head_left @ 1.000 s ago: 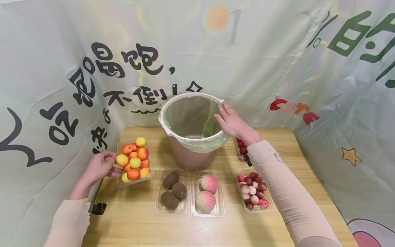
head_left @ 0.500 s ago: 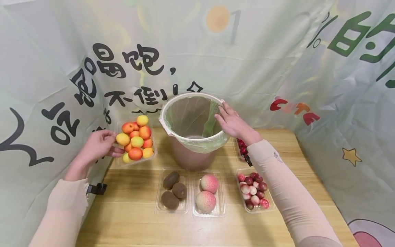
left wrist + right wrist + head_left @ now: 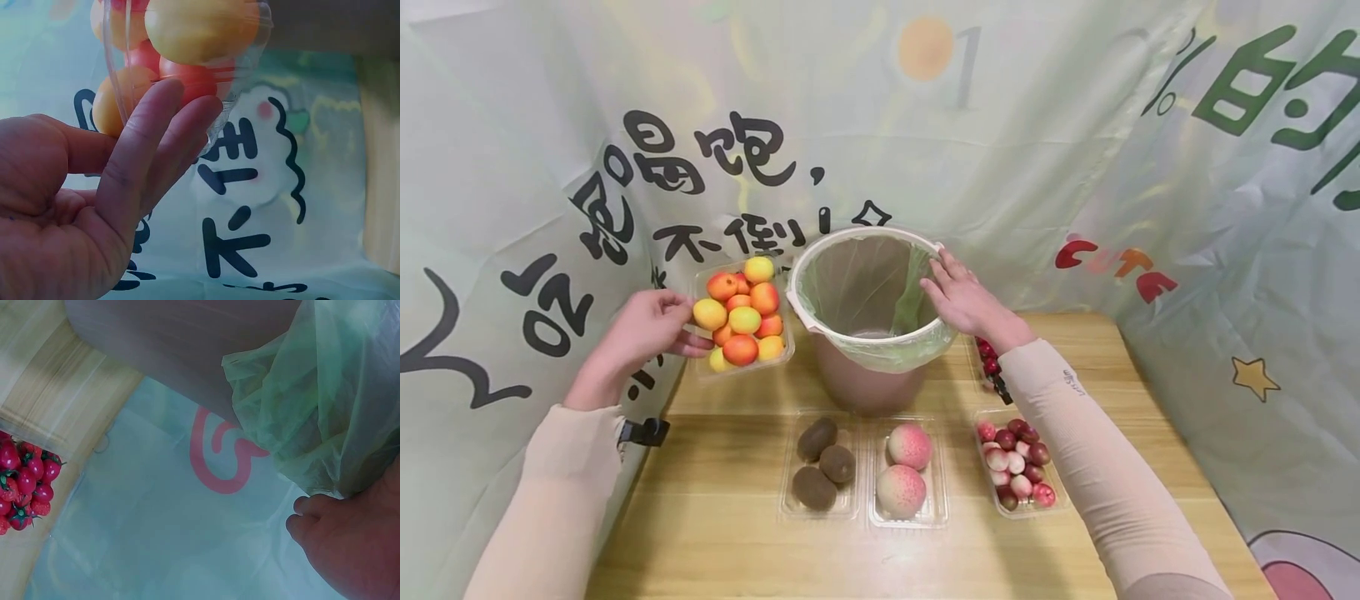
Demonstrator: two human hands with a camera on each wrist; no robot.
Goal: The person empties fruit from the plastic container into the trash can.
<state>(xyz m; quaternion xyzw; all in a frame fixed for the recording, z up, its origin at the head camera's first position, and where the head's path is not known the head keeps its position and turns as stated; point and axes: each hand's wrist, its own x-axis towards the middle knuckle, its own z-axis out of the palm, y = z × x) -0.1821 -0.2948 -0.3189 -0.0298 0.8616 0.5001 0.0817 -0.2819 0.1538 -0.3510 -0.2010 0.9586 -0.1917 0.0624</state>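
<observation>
My left hand (image 3: 655,325) grips the left edge of a clear plastic box (image 3: 793,353) heaped with small yellow and orange-red fruits (image 3: 745,320). The box hangs raised and tilted just left of the bin. In the left wrist view, straight fingers (image 3: 134,144) lie against its clear side, over the fruit. A mauve trash bin (image 3: 865,383) with a white rim and a pale green liner (image 3: 880,353) stands at the middle back. At the right of its rim, my right hand (image 3: 966,296) holds on, thumb on the inner side. The right wrist view shows this hand beside the liner's loose edge.
In front of the bin lie clear boxes of brown kiwis (image 3: 815,487) and two pink-white peaches (image 3: 902,490). Farther right is a box of dark red and pale fruits (image 3: 1020,484). Behind the right forearm sit red cherry tomatoes (image 3: 25,478). Printed cloth (image 3: 1060,167) encloses the wooden table (image 3: 722,550).
My left hand has lifted the fruit box and moved it up and right, close beside the bin. The right hand has stayed on the bin's rim.
</observation>
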